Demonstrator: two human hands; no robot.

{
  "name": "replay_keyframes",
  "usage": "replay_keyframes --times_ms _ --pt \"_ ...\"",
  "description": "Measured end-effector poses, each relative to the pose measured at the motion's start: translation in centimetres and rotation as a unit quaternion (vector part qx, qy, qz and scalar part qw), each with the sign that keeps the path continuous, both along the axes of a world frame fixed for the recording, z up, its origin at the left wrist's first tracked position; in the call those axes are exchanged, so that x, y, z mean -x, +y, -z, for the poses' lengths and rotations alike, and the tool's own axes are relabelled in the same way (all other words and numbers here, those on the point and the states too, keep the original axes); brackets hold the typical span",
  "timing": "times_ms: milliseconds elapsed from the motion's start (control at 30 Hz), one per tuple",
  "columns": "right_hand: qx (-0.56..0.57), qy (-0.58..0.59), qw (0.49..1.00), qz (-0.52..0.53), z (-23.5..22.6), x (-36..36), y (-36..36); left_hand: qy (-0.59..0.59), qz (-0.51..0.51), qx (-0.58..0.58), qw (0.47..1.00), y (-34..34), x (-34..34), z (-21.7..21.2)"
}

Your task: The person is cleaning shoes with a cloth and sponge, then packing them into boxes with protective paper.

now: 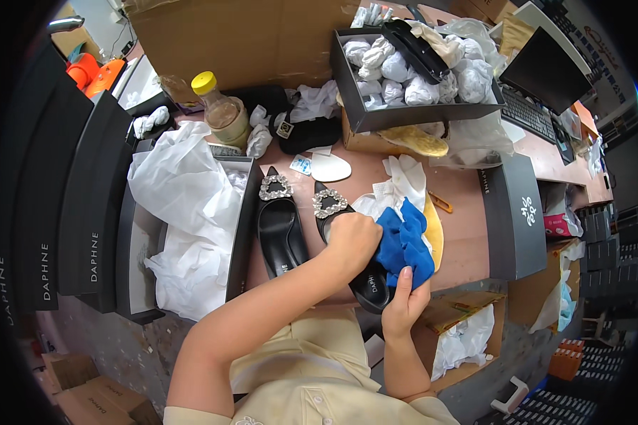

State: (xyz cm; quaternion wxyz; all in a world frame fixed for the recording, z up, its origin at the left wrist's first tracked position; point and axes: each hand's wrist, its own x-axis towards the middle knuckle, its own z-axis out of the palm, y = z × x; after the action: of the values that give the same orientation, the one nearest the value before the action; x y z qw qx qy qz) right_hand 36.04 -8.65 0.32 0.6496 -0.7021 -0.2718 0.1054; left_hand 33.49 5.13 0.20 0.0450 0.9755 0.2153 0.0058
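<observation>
Two black pointed shoes with sparkling jewelled buckles lie side by side on the table. The left shoe (282,230) rests by itself, toe away from me. Over the middle of the right shoe (371,289) is my left hand (353,239), its fingers curled closed against the edge of a bunched blue cloth (404,244). What those fingers grip is hidden. My right hand (407,304) pinches the cloth's near end, thumb on top, beside the shoe's heel end. White tissue (404,177) and a yellow insole-shaped piece (433,230) lie just beyond the cloth.
An open shoebox (248,234) with white paper stands left, beside upright dark boxes (85,205). Behind are a yellow-capped bottle (223,117) and a box of crumpled paper balls (418,117). An orange cutter (440,202) and a grey box lid (514,219) lie right.
</observation>
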Motion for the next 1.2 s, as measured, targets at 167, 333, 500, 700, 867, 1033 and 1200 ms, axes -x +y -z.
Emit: replay_keyframes --times_ms 167,333,500,700,867,1033,1200 --pt "-0.018 0.018 1.0 0.008 0.4 0.3 0.0 -0.021 0.106 -0.028 0.994 0.8 2.1 -0.5" --pt "-0.008 0.005 1.0 0.015 0.2 0.5 0.3 -0.036 0.179 0.048 0.982 0.7 2.2 -0.1" --pt "-0.038 -0.008 0.998 0.052 0.6 -0.1 0.7 -0.032 0.128 0.136 0.982 0.4 2.7 -5.3" --pt "-0.082 0.163 0.982 0.049 0.5 -1.8 0.0 -0.218 -0.147 0.093 0.961 6.0 12.2 -12.9" --pt "-0.009 0.152 0.986 -0.075 -1.8 -4.4 1.8 0.022 -0.291 -0.112 0.95 6.8 20.0 -9.7" --pt "0.239 -0.07 0.914 -0.321 -4.5 -5.1 5.2 -0.128 -0.285 -0.029 0.949 2.1 19.4 -8.6" --pt "0.032 0.079 0.958 -0.275 -8.1 -3.1 9.1 -0.341 -0.157 0.167 0.912 -5.6 17.5 -3.1"
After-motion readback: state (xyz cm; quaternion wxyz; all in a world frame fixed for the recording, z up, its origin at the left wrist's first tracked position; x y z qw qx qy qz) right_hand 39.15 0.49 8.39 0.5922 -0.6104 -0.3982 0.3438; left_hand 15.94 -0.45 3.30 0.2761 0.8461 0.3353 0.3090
